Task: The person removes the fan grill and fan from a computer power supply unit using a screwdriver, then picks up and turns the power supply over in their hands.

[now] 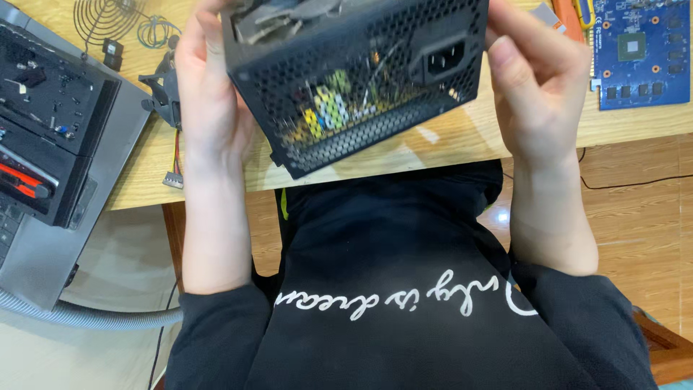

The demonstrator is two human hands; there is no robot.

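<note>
A black computer power supply [346, 72] with a perforated mesh wall and a power socket is held tilted above the edge of the wooden table [447, 141]. My left hand [209, 94] grips its left side. My right hand [538, 87] holds its right side, thumb toward the socket. Coloured parts show through the mesh. Its top is cut off by the frame.
An open grey computer case [50, 144] stands at the left. A wire fan grille [105, 18] and a small fan [164, 90] with a cable lie beside it. A blue circuit board [639, 50] lies at the far right. A grey corrugated hose [86, 314] runs on the floor.
</note>
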